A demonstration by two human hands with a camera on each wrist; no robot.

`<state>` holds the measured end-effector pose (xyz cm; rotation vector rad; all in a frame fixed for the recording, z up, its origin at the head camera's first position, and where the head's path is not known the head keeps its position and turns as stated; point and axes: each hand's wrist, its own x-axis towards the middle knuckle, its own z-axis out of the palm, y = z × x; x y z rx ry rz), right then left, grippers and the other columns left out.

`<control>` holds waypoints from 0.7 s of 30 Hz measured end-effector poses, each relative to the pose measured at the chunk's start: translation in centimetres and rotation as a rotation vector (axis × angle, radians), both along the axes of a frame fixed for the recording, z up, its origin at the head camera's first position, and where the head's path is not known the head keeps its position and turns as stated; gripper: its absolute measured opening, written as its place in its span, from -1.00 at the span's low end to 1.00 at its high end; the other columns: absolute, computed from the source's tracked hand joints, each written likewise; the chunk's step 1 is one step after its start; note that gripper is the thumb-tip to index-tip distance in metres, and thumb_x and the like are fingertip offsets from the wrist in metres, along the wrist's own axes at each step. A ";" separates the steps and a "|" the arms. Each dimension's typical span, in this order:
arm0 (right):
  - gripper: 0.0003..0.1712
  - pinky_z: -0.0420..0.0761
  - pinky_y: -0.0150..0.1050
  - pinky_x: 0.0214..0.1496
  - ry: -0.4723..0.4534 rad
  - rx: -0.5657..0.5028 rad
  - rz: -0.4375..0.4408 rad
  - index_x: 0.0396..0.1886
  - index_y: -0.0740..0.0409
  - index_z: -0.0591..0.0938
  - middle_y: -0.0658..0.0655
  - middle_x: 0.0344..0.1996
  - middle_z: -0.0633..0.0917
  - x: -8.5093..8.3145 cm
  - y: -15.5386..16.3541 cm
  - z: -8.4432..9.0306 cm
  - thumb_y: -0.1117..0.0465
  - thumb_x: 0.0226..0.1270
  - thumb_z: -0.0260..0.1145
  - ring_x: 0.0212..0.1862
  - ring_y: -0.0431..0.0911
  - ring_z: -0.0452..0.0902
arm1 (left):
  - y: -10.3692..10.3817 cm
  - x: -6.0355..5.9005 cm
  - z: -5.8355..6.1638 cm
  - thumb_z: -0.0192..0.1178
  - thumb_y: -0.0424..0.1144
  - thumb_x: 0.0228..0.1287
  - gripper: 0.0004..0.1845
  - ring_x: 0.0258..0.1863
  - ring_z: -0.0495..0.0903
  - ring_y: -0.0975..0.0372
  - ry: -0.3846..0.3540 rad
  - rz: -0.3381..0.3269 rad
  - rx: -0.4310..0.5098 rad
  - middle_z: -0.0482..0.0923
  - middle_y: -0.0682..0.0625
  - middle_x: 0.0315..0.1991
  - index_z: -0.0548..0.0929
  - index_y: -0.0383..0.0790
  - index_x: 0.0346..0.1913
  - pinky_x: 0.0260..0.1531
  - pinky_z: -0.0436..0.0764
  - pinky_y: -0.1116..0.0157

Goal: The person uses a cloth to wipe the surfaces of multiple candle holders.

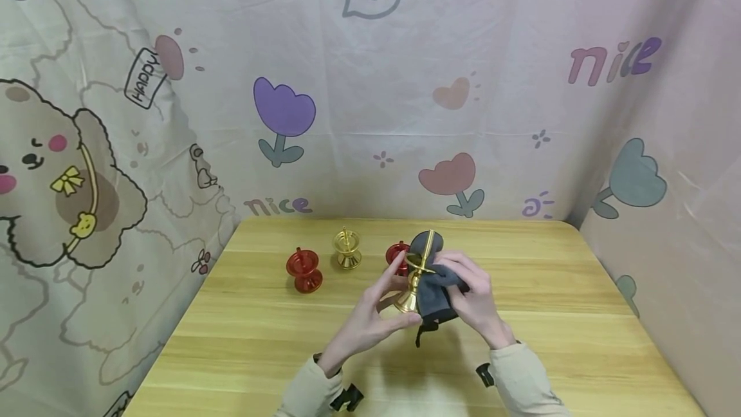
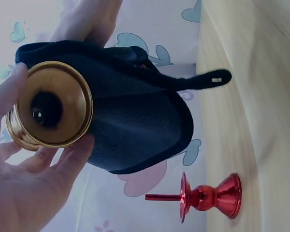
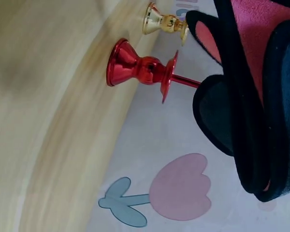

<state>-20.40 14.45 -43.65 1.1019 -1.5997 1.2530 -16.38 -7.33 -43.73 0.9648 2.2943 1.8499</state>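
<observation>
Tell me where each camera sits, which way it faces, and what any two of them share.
Head: worn high, looking forward and down at the table; both hands and sleeves show, left hand, right hand.
Left wrist: beside the left hand, facing the gold candlestick and dark cloth; fingers show.
Right wrist: low over the table, facing the cloth; no hand visible.
Shared: a red candlestick shows in both wrist views.

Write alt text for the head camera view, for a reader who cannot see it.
Two hands over a wooden table: the left hand holds a gold candlestick by its base while the right hand presses a dark cloth against it. Behind stand two red candlesticks and a smaller gold candlestick, before a cartoon-print backdrop.
</observation>
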 end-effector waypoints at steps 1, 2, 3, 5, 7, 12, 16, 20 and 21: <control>-0.69 0.60 -0.34 0.25 -0.005 0.000 0.006 -0.17 0.51 0.68 0.34 -0.24 0.70 0.0 0.0 0.0 0.67 0.05 0.21 -0.05 -0.01 0.63 | -0.1 0.0 0.0 0.41 -0.28 0.26 0.05 0.18 0.59 0.16 -0.007 -0.011 0.023 0.57 -0.13 0.20 -0.04 0.23 0.63 0.26 0.60 0.13; -0.74 0.60 -0.34 0.26 -0.010 -0.004 0.016 -0.17 0.51 0.68 0.33 -0.23 0.70 0.0 0.0 0.0 0.64 0.12 0.24 -0.04 -0.02 0.64 | -0.2 0.0 0.0 0.38 -0.30 0.28 0.03 0.20 0.59 0.14 -0.017 -0.036 0.054 0.57 -0.17 0.19 -0.04 0.19 0.63 0.27 0.59 0.15; -0.78 0.60 -0.33 0.26 -0.017 -0.010 0.030 -0.16 0.52 0.68 0.34 -0.23 0.70 0.1 0.0 0.1 0.59 0.19 0.25 -0.02 -0.03 0.64 | -0.3 0.0 -0.1 0.35 -0.33 0.30 0.01 0.23 0.58 0.14 -0.033 -0.068 0.088 0.56 -0.23 0.19 -0.05 0.13 0.64 0.28 0.57 0.18; -0.83 0.60 -0.31 0.26 -0.025 -0.026 0.056 -0.15 0.52 0.67 0.33 -0.21 0.70 0.0 0.0 0.1 0.52 0.29 0.28 0.00 -0.04 0.64 | -0.6 -0.1 -0.2 0.28 -0.37 0.36 -0.02 0.28 0.55 0.10 -0.064 -0.133 0.143 0.54 -0.33 0.19 -0.10 0.05 0.65 0.34 0.52 0.19; -0.84 0.61 -0.31 0.25 -0.030 -0.038 0.074 -0.15 0.53 0.67 0.33 -0.19 0.71 0.0 0.0 0.1 0.51 0.30 0.29 0.00 -0.03 0.64 | -0.8 -0.1 -0.3 0.22 -0.39 0.40 -0.05 0.33 0.52 0.07 -0.098 -0.176 0.170 0.52 -0.41 0.23 -0.13 0.02 0.65 0.37 0.48 0.19; -0.66 0.61 -0.34 0.23 -0.009 -0.026 0.047 -0.18 0.52 0.67 0.32 -0.23 0.70 -0.1 0.1 0.1 0.72 -0.01 0.22 -0.06 0.01 0.64 | -0.6 0.0 0.0 0.29 -0.32 0.36 -0.01 0.32 0.53 0.05 -0.071 -0.112 0.086 0.52 -0.30 0.28 -0.11 0.17 0.64 0.37 0.49 0.16; -0.61 0.61 -0.35 0.24 0.002 -0.008 0.024 -0.19 0.51 0.68 0.32 -0.25 0.70 -0.1 0.0 0.0 0.73 -0.07 0.19 -0.07 0.00 0.64 | -0.1 0.0 0.2 0.39 -0.30 0.27 0.06 0.25 0.56 0.11 -0.018 -0.050 0.047 0.54 -0.19 0.26 -0.07 0.21 0.63 0.32 0.54 0.19; -0.76 0.60 -0.32 0.26 -0.015 -0.016 0.042 -0.17 0.50 0.68 0.33 -0.23 0.70 -0.1 -0.1 0.1 0.62 0.15 0.25 -0.02 -0.04 0.64 | -0.4 -0.1 0.1 0.31 -0.37 0.33 0.01 0.26 0.55 0.19 -0.031 -0.105 0.121 0.53 -0.32 0.23 -0.09 0.08 0.65 0.31 0.54 0.23; -0.79 0.60 -0.32 0.26 -0.022 -0.021 0.049 -0.16 0.50 0.68 0.34 -0.23 0.70 -0.1 -0.1 0.1 0.59 0.19 0.27 -0.01 -0.04 0.64 | -0.6 -0.1 0.0 0.28 -0.39 0.35 -0.01 0.28 0.54 0.19 -0.048 -0.136 0.146 0.52 -0.38 0.23 -0.11 0.05 0.65 0.30 0.54 0.23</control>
